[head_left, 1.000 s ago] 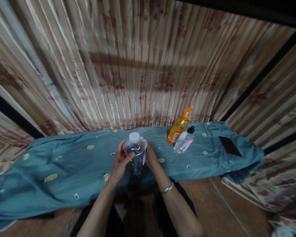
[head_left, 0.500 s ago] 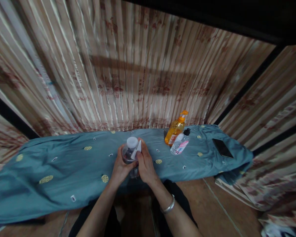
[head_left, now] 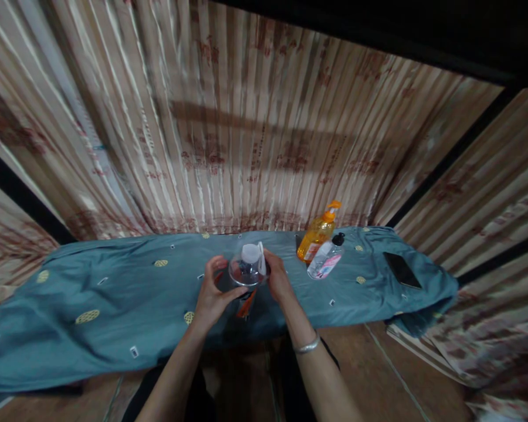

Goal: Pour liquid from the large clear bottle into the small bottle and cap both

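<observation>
A clear plastic bottle (head_left: 245, 274) with a white cap (head_left: 250, 253) stands upright between my hands, above the front part of the cloth-covered surface. Orange marks show low on its body. My left hand (head_left: 211, 293) curls loosely round the bottle's left side, thumb along the near side, with a gap at the palm. On the other side, my right hand (head_left: 278, 275) presses a folded white tissue (head_left: 261, 259) against the bottle's shoulder. Most of the right fingers are hidden behind the tissue and bottle. A silver bangle (head_left: 308, 344) circles my right wrist.
Right of my hands stand an orange pump bottle (head_left: 317, 235) and a clear bottle with a black top (head_left: 326, 258). A dark phone (head_left: 402, 269) lies further right on the teal cloth (head_left: 127, 293). Patterned curtains (head_left: 246, 146) hang behind, with a dark frame bar (head_left: 444, 158).
The bottle has shifted slightly right in the view. My left hand has loosened round it, and my right hand with the tissue has moved from its top to its right side.
</observation>
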Available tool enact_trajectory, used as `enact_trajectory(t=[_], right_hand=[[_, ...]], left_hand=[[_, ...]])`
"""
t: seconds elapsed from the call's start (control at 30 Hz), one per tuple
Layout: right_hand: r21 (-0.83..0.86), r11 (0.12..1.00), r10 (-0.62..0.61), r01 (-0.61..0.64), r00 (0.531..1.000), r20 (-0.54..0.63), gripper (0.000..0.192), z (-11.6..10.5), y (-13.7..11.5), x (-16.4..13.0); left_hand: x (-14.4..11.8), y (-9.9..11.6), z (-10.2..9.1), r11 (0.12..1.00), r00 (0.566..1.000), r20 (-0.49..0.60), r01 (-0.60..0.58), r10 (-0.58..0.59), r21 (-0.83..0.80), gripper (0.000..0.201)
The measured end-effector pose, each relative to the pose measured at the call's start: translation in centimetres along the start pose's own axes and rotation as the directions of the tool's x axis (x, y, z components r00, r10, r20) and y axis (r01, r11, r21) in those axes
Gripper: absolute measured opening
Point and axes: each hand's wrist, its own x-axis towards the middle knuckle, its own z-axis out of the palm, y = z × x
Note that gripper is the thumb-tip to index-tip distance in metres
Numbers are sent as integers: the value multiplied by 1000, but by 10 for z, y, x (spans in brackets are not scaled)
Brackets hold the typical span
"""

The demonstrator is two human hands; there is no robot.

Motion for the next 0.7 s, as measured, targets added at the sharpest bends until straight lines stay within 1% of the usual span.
enact_trajectory(t=[0.07, 0.1, 0.13, 0.17, 0.27, 0.3, 0.37, 0.47, 0.57, 0.6, 0.67, 0.7], right_hand=[[28, 999, -35, 36, 998, -48, 46, 1, 4, -17], [7, 999, -52, 53, 996, -74, 47, 3, 6, -26], [-35, 997, -70, 67, 992, -101, 49, 6, 8, -35], [-81, 994, -85, 76, 989, -121, 53, 11, 10, -43], [-204, 971, -153, 126, 981, -119, 64, 25, 19, -60], [-235, 961, -175, 145, 978, -112, 65, 29, 22, -63], [-274, 947, -203, 167, 973, -106, 64, 35, 25, -64], [-272, 946, -211, 174, 971, -115, 61, 32, 21, -51], [-205, 966, -177, 157, 981, -83, 53, 20, 9, -22], [-165, 978, -136, 128, 990, -39, 50, 16, 5, -11], [-71, 997, -13, 17, 998, 59, 44, 9, -1, 12], [-31, 999, 45, -42, 996, 78, 39, 7, -2, 22]], left_hand=[[-2, -1, -1, 1000, 1000, 22, 7, -6, -10, 70], [-3, -1, -1, 1000, 999, 41, 11, -11, -15, 64], [-4, 0, 0, 1000, 999, 53, 13, -12, -19, 63], [-6, 0, 2, 1000, 998, 58, 10, -9, -19, 66], [-7, -1, 10, 1000, 999, 34, -13, 13, 1, 81], [-6, -1, 12, 1000, 1000, 16, -18, 18, 14, 82], [-3, -2, 15, 999, 1000, -20, -18, 19, 40, 79], [1, -2, 15, 998, 1000, -26, 2, 0, 67, 76], [-1, 0, 14, 997, 999, 38, 26, -28, 66, 81], [-3, 2, 13, 997, 998, 57, 31, -35, 65, 83], [-6, 4, 13, 997, 996, 85, 34, -40, 65, 84], [-7, 6, 14, 997, 995, 95, 33, -39, 67, 84]])
